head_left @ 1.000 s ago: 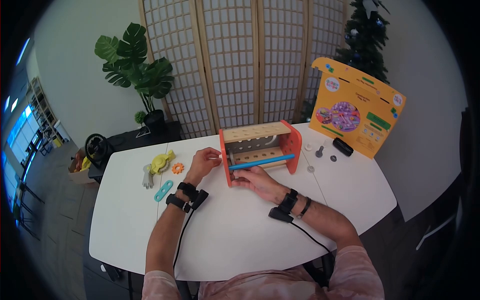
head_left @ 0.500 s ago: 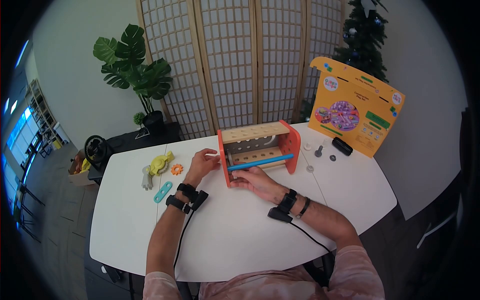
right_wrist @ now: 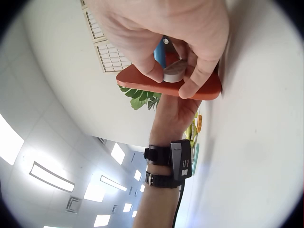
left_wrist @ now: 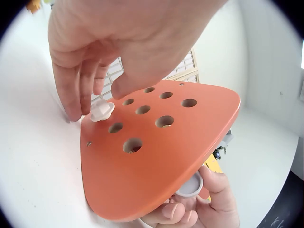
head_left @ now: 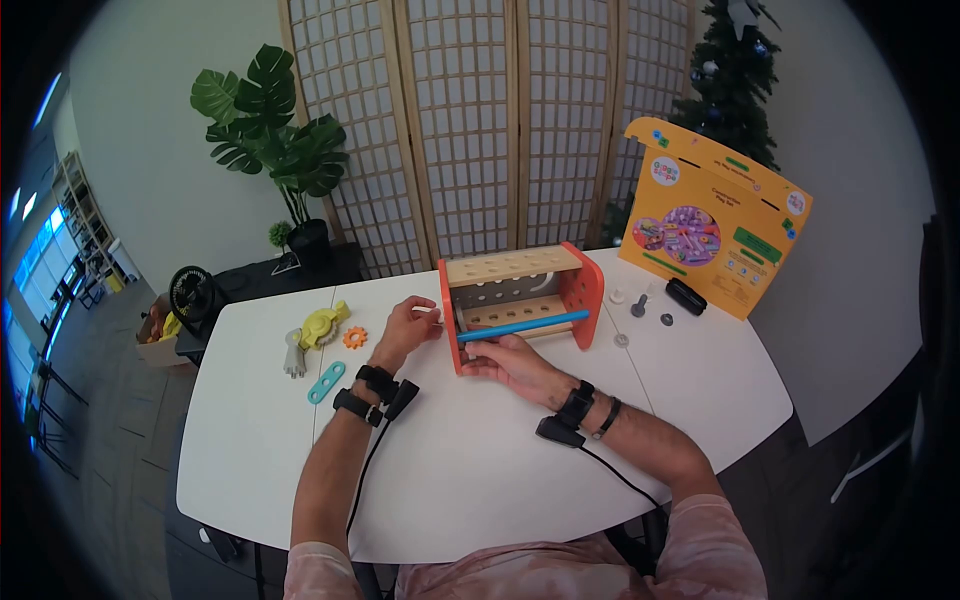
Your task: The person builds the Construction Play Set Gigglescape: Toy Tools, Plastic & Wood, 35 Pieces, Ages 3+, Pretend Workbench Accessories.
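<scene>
A toy workbench with red side panels (head_left: 583, 300) and pale wooden slats (head_left: 510, 264) stands on the table. A blue bar (head_left: 525, 325) runs along its front. At the left panel's outer face (left_wrist: 161, 142), my left hand (left_wrist: 123, 42) pinches a white plastic bolt (left_wrist: 102, 111) seated low in a hole, thumb on one side and fingers on the other. Inside the same panel, my right hand (right_wrist: 171, 33) holds a grey round piece (right_wrist: 175, 71) between thumb and fingers. That round piece (left_wrist: 191, 184) shows a raised rim from the left.
Left of the workbench lie a yellow toy saw (head_left: 320, 328), an orange gear (head_left: 355, 338) and a teal perforated strip (head_left: 326, 382). To the right are a grey bolt (head_left: 639, 305), small round pieces (head_left: 622, 340), a black case (head_left: 685, 295) and an upright yellow box (head_left: 715, 215).
Both hands keep nearly the same place at the workbench's left panel. The head view shifts slightly; the things on the table stay where they were.
</scene>
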{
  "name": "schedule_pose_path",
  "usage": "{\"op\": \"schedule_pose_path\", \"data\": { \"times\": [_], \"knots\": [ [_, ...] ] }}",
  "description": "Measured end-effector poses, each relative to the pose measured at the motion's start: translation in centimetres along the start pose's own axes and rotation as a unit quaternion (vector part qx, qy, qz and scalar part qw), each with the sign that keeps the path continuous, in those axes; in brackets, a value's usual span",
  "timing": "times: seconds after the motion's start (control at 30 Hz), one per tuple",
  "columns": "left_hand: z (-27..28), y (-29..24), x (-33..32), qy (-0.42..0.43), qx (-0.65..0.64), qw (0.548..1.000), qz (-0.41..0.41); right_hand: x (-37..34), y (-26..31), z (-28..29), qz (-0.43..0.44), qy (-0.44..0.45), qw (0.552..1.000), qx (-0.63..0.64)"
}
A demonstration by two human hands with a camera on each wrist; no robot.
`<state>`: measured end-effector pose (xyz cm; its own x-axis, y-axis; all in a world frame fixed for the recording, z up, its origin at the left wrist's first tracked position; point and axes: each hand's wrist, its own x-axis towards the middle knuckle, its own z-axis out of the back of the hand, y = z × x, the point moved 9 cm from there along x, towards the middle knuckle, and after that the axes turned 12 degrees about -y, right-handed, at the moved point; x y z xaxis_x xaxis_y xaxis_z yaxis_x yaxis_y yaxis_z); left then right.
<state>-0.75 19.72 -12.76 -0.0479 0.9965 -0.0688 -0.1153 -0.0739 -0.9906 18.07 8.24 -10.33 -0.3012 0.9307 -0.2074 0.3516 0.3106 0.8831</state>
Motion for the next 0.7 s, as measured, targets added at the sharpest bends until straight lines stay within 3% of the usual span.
{"op": "schedule_pose_path", "data": {
  "times": [0.03,0.1,0.13,0.23,0.3,0.33,0.4,0.43,0.53,0.6,0.63,0.7],
  "knots": [
    [0.0,0.2,0.1,0.000,0.000,1.000,0.000,0.0,0.0,0.0,0.000,-0.001,1.000,-0.001],
    [-0.2,-1.3,-0.1,0.016,-0.033,0.993,-0.109,0.1,0.0,0.1,0.001,0.001,1.000,-0.001],
    [-0.3,-1.5,-0.3,0.016,-0.033,0.993,-0.109,0.0,0.0,0.1,0.001,0.003,1.000,-0.001],
    [0.1,-1.3,-0.2,-0.011,-0.001,0.997,-0.075,-0.1,0.1,0.0,-0.003,0.000,1.000,0.003],
    [-0.1,0.5,0.1,0.016,-0.008,1.000,0.011,-0.1,-0.1,0.0,-0.004,0.000,1.000,0.000],
    [-0.2,0.5,0.0,0.015,-0.008,1.000,0.011,0.0,-0.1,0.0,-0.004,-0.001,1.000,-0.004],
    [-0.5,-1.4,-0.6,0.024,-0.038,0.993,-0.105,0.0,0.0,0.1,-0.004,0.002,1.000,-0.004],
    [-0.5,-1.6,-0.6,0.025,-0.038,0.993,-0.105,0.0,-0.1,0.1,-0.004,0.003,1.000,-0.004],
    [-0.1,-1.1,-0.5,0.013,-0.067,0.996,-0.051,0.1,-0.4,0.3,-0.010,-0.005,1.000,-0.005],
    [-0.7,0.2,-0.5,0.035,0.010,0.999,0.031,0.1,-0.4,0.2,-0.010,0.000,1.000,-0.005],
    [-0.8,0.3,-0.5,0.034,0.009,0.999,0.031,0.1,-0.3,0.2,-0.009,0.003,1.000,-0.004],
    [-1.0,-1.5,-0.9,0.026,-0.050,0.994,-0.094,0.1,-0.2,0.2,-0.007,0.002,1.000,-0.004]
  ]
}}
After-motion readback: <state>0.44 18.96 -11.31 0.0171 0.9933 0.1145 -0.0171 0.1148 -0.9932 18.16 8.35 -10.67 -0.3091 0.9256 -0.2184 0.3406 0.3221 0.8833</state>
